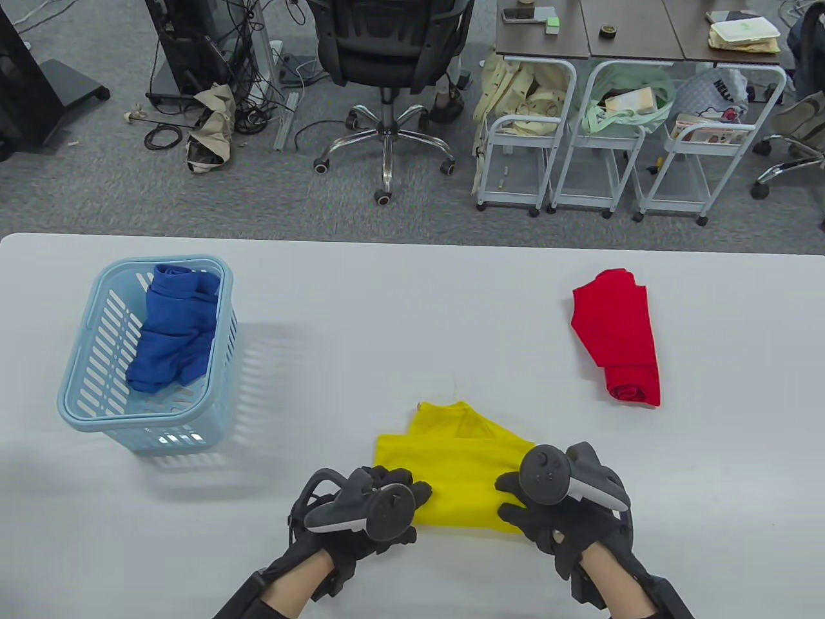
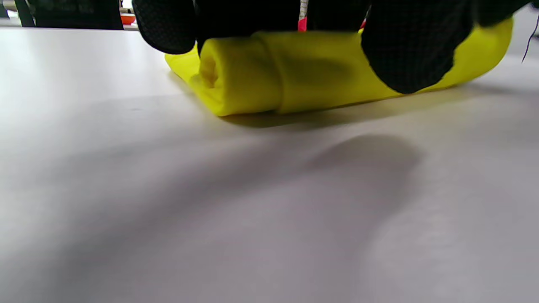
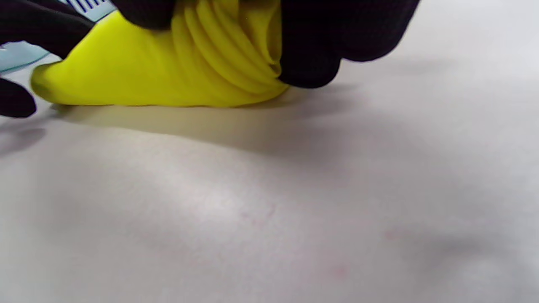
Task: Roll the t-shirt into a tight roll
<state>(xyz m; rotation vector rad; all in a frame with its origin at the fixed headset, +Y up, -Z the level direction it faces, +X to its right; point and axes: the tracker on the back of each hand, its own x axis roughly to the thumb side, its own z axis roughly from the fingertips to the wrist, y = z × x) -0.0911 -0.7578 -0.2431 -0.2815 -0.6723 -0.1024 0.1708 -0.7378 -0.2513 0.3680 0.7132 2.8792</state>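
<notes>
**Both hands gripping the yellow roll**

I am looking over the white table [image 1: 412, 303], my landmark. On its left part, a light blue basket [image 1: 87, 393] is holding a blue garment [image 1: 171, 335]. On its right part, a red t-shirt [image 1: 622, 338] is lying rolled. At the table's near edge, centre, the yellow t-shirt [image 1: 454, 471] is lying partly rolled, the rolled end nearest me. My left hand [image 1: 361, 509] and right hand [image 1: 557, 500] are each curling fingers [image 2: 414, 54] over that roll's ends, holding it.
</notes>
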